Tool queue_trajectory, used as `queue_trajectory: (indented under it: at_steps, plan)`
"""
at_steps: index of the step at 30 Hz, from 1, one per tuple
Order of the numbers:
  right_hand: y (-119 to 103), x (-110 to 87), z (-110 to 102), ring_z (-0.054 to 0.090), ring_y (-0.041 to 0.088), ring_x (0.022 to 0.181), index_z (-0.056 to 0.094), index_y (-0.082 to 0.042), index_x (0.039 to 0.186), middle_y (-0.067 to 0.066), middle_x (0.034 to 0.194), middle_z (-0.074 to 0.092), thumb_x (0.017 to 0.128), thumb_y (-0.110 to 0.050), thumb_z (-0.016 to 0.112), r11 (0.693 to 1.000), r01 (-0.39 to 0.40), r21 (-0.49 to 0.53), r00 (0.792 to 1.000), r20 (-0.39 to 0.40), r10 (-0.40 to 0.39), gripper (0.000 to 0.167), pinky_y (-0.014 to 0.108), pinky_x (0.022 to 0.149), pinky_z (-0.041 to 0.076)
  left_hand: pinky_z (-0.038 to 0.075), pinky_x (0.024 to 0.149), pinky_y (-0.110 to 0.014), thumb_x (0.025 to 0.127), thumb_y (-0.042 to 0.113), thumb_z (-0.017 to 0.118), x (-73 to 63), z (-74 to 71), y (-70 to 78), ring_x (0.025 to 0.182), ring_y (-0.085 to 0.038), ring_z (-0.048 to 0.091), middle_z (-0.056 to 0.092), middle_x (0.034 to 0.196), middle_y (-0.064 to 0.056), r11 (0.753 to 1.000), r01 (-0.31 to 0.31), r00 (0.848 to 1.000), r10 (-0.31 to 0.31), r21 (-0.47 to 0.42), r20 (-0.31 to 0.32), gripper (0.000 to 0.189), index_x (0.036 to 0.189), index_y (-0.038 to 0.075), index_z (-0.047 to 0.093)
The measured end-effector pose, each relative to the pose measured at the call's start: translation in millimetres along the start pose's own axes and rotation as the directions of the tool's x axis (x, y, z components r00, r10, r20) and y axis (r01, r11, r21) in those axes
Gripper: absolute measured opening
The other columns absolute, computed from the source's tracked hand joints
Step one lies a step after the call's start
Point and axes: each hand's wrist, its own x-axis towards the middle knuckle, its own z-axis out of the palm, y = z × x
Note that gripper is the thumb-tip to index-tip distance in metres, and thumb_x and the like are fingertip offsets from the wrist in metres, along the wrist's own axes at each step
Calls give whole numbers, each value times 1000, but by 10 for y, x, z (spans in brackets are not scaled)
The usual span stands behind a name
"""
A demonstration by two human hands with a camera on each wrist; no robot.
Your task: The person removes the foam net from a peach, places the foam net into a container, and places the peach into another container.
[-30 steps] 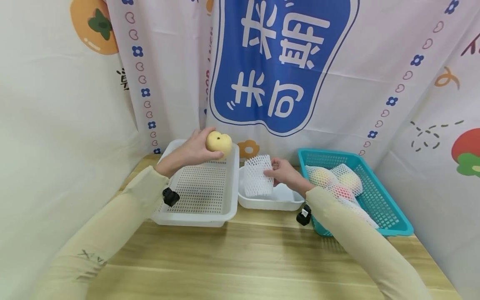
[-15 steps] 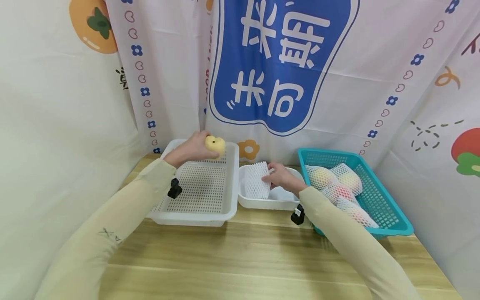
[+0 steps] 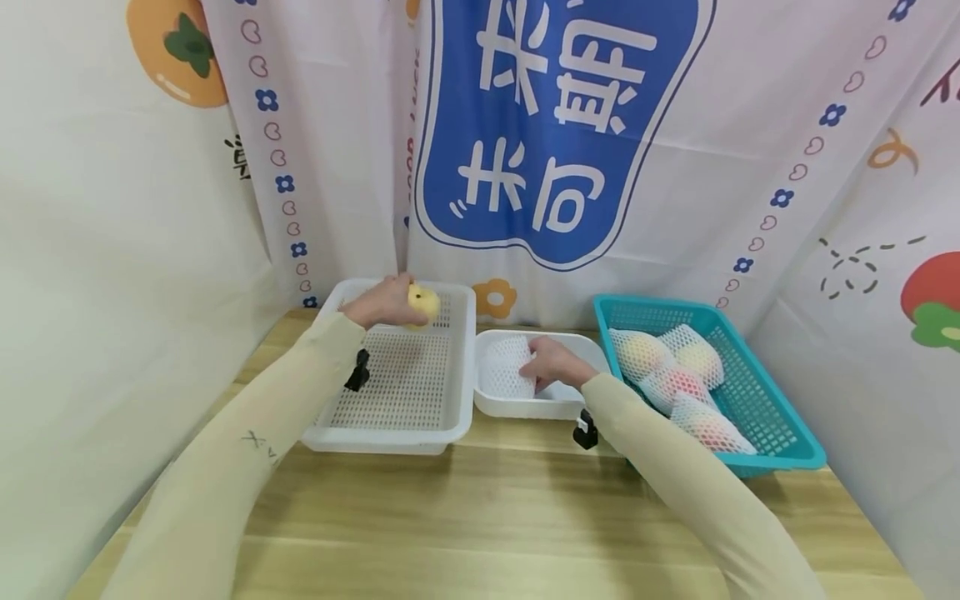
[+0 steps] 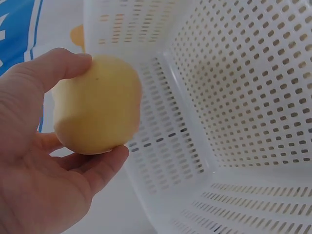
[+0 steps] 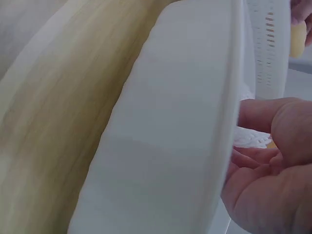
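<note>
1. The left arm reaches forward from the lower left, and the left hand (image 3: pixel 386 302) curls round a yellow fruit (image 3: pixel 424 302), thumb on one side and fingertips on the other.
2. That fruit is held above the far part of a white basket (image 3: pixel 462 375); it is smooth, matte and rounded, with a small dark spot.
3. The right arm slants inward from the lower right, and the right hand (image 3: pixel 553 362) reaches down into a white dish (image 3: pixel 517 408), thumb and fingers pinching a foam net (image 3: pixel 504 371); the dish wall partly hides the fingertips in the right wrist view.
4. The net is soft white mesh, standing inside the dish's left part.
5. The basket is rigid plastic, rectangular, pierced with rows of slots; the dish is smooth, with rounded corners.
6. A teal lattice basket (image 3: pixel 780 408) at right holds netted fruits (image 3: pixel 682 385).
7. Everything rests on a wood-grain surface (image 3: pixel 480 517).
</note>
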Motion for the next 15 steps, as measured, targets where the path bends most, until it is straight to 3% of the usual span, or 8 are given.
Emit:
queue_trajectory:
  at_steps: [5,8,11,15]
  plan:
    - [-48,30,29,65,20,59,55,-2,94,11,81,62,94,-19,63,988,-46,-145,999,-28,42,19,32,58,59,45,79,-37,82,27,70,25,-25,-78,99,-29,51,52,117,-19,998,49,998,-50,44,30,73,138,-3,35]
    - [-76,22,50,64,20,53,53,-6,81,11,69,63,98,-25,57,966,-72,-246,997,-41,64,25,31,53,57,45,80,-37,82,29,69,62,-27,-136,101,-29,50,50,119,-19,993,80,996,-84,90,40,76,141,-4,32]
    - [-96,-10,68,64,20,54,56,-7,82,11,70,68,99,-27,52,936,-72,-344,997,-44,61,27,30,49,53,44,80,-38,83,29,69,94,-29,-183,101,-30,49,50,120,-19,988,104,993,-111,111,51,78,142,-4,30]
    - [-95,-32,97,64,21,60,61,-8,88,9,74,70,97,-31,55,873,-64,-483,997,-62,39,25,30,51,48,45,77,-38,82,29,70,117,-32,-226,98,-31,51,52,118,-20,983,135,988,-142,126,52,77,141,-4,31]
